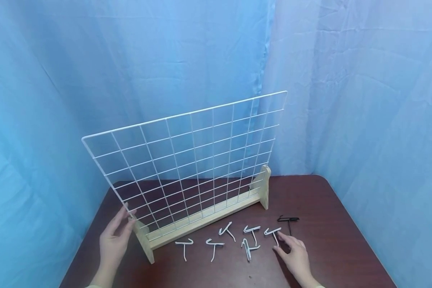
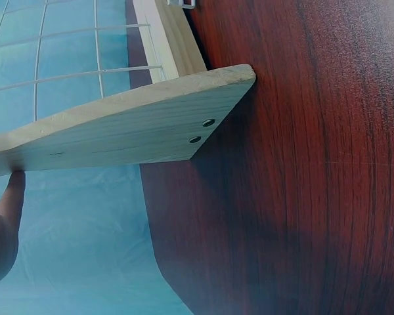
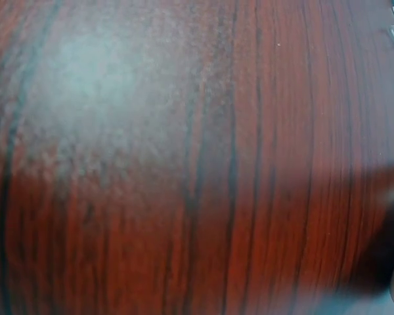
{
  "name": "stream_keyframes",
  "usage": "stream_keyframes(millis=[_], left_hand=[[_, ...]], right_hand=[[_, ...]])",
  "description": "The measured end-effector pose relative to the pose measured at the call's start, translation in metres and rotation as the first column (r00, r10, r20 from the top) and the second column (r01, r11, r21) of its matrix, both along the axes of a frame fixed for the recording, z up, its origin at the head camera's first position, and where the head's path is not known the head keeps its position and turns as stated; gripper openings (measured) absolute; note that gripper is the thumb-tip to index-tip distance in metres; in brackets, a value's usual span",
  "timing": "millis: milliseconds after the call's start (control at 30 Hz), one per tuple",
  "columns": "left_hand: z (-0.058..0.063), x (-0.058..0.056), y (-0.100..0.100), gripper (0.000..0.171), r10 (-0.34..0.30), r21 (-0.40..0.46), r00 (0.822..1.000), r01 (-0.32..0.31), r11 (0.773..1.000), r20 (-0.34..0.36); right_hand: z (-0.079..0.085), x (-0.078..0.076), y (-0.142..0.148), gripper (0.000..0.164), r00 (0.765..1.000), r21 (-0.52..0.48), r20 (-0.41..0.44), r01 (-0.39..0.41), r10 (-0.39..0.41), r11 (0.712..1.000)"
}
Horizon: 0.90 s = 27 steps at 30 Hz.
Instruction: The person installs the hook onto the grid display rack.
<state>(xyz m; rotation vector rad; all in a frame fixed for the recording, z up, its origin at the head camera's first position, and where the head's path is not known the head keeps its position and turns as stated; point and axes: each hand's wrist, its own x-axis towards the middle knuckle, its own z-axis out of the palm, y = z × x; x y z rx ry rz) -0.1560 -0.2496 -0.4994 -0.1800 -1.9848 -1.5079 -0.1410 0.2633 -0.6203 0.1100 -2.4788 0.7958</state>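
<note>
A white wire grid panel (image 1: 198, 154) stands tilted in a pale wooden stand (image 1: 205, 216). At its left end, my left hand (image 1: 114, 240) grips the top of the wooden side piece (image 2: 131, 128) beside the grid's edge. The left wrist view shows fingertips against that side piece. My right hand (image 1: 294, 256) is at a white hook (image 1: 272, 232), thumb and forefinger parted about its stem. Other white hooks (image 1: 215, 243) lie in front of the stand, and a black hook (image 1: 289, 219) lies just beyond the right hand.
Everything rests on a dark red wood-grain table (image 1: 331, 240). Light blue curtains (image 1: 374, 120) hang behind and at both sides. The stand's right side piece (image 1: 265, 186) is near the table's back edge.
</note>
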Motion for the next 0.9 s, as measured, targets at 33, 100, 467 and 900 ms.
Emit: stream_keyframes(millis=[33,100,467,900], left_hand=[[-0.0005,-0.0003,-0.0001,0.057,-0.001,0.005,1.000,0.001,1.000,-0.001],[-0.0013,-0.0010,-0.0003,0.057,-0.004,0.015,1.000,0.005,1.000,-0.010],[-0.0011,-0.0011,0.0007,0.056,-0.001,0.031,1.000,0.001,1.000,0.003],[-0.0027,-0.0012,0.0002,0.056,0.001,0.013,1.000,0.000,1.000,-0.028]], right_hand=[[0.0000,0.0000,-0.0004,0.052,1.000,0.005,0.008,0.007,-0.007,1.000],[0.0000,0.0001,-0.0011,0.052,1.000,0.011,0.025,0.018,-0.018,1.000],[-0.0023,0.0012,-0.0023,0.053,0.997,0.006,0.066,0.048,-0.048,0.999],[-0.0039,-0.0013,-0.0046,0.042,0.993,-0.004,0.091,0.080,-0.079,0.997]])
